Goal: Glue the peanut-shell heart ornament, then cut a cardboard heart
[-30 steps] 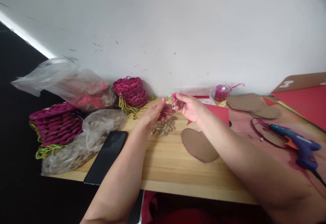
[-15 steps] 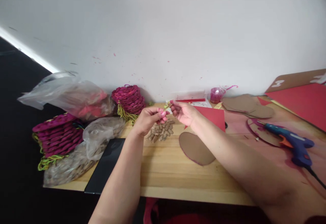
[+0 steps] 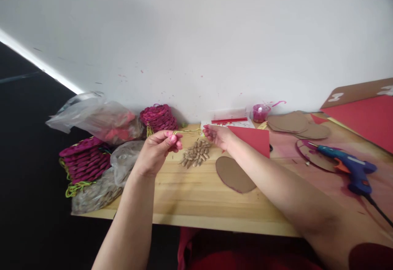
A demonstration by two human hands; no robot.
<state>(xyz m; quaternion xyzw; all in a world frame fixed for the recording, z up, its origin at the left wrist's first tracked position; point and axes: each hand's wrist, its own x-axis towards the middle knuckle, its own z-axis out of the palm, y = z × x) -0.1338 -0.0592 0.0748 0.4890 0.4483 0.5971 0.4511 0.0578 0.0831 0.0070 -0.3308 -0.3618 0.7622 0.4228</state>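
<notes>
My left hand (image 3: 161,149) pinches a thin yellow-green cord (image 3: 188,131) between thumb and fingers, above the wooden table. The cord stretches across to my right hand (image 3: 216,135), whose fingertips are drawn together at its other end. Below the hands lies a small pile of unshelled peanuts (image 3: 195,154). A rounded brown cardboard piece (image 3: 235,174) rests flat beside my right forearm, and red paper (image 3: 253,141) lies partly behind that arm.
At left are magenta braided bundles (image 3: 84,159) (image 3: 158,117) with yellow-green strings, and plastic bags (image 3: 92,114). A blue glue gun (image 3: 353,165) lies at right on a cardboard piece. Behind are a pink cup (image 3: 260,113), stacked cardboard shapes (image 3: 288,122) and a red-faced board (image 3: 365,118).
My hands have moved apart, the left one going left, and the cord is now stretched out between them. The view has shifted slightly, and my left arm covers where the black tablet-like slab showed.
</notes>
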